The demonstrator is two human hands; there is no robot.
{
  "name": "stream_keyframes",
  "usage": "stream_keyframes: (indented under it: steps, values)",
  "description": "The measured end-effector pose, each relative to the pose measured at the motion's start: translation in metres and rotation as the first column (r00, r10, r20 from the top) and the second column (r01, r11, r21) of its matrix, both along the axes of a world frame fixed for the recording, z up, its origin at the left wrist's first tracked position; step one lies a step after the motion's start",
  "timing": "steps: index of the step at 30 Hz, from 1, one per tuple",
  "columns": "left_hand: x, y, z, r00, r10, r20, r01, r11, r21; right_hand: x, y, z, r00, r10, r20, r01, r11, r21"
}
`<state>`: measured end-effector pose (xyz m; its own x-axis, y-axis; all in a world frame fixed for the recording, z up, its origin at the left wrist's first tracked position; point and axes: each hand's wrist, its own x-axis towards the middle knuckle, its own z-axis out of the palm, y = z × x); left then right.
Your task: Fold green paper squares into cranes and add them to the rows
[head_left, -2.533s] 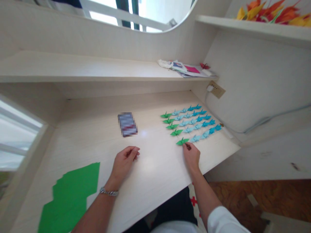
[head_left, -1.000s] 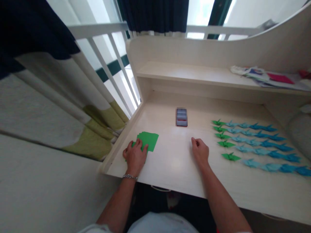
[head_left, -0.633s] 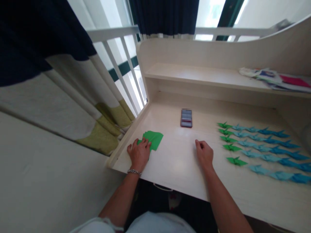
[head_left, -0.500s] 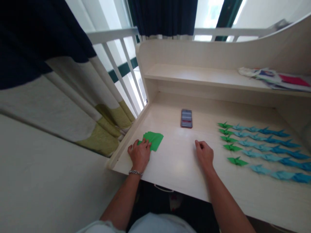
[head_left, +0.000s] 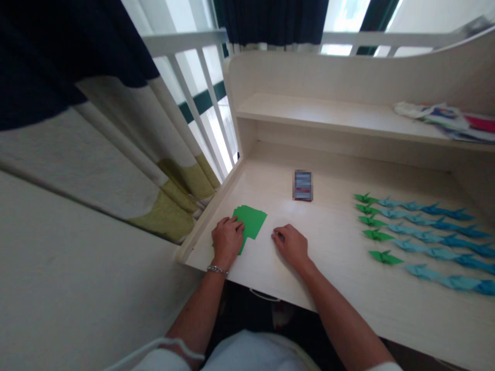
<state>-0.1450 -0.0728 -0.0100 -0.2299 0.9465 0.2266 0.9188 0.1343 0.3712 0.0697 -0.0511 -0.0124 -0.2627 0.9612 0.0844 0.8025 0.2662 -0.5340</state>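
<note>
A fanned stack of green square paper lies on the left of the desk. My left hand rests over its near-left edge, fingers bent and pressed onto a sheet. A corner of green paper sticks out toward me beside that palm. My right hand is on the desktop to the right of the stack, apart from it, with curled fingers, thumb close to the forefinger and nothing visible in them. Farther right stand rows of folded paper cranes, green ones at the left ends, then light blue and darker blue.
A small flat rectangular object with a blurred face lies mid-desk. Behind rises a shelf with papers and bags at its right. A curtain and white railing border the left side.
My right hand has moved left, closer to the green paper. Under my left hand a sheet has shifted toward me out of the stack. The view has turned slightly.
</note>
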Motion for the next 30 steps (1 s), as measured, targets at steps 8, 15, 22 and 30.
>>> stream_keyframes:
  steps: [8,15,22,30]
  values:
    - [-0.01,-0.003,0.01,0.99,-0.136,-0.024,0.13,0.978,-0.162,0.002,0.0,-0.001,0.999,-0.006,-0.039,0.005,1.0,-0.013]
    - [-0.008,0.004,0.016,0.94,-0.326,-0.103,0.299,0.93,-0.216,0.002,-0.001,-0.001,0.999,-0.01,-0.053,0.01,1.0,0.002]
    - [-0.011,-0.004,0.018,0.899,-0.433,-0.065,0.416,0.891,-0.183,0.002,-0.002,-0.001,0.999,-0.006,-0.04,0.006,1.0,0.007]
    - [-0.011,-0.002,0.016,0.886,-0.459,-0.073,0.449,0.886,-0.118,0.002,-0.003,0.001,1.0,0.005,-0.013,-0.005,1.0,-0.02]
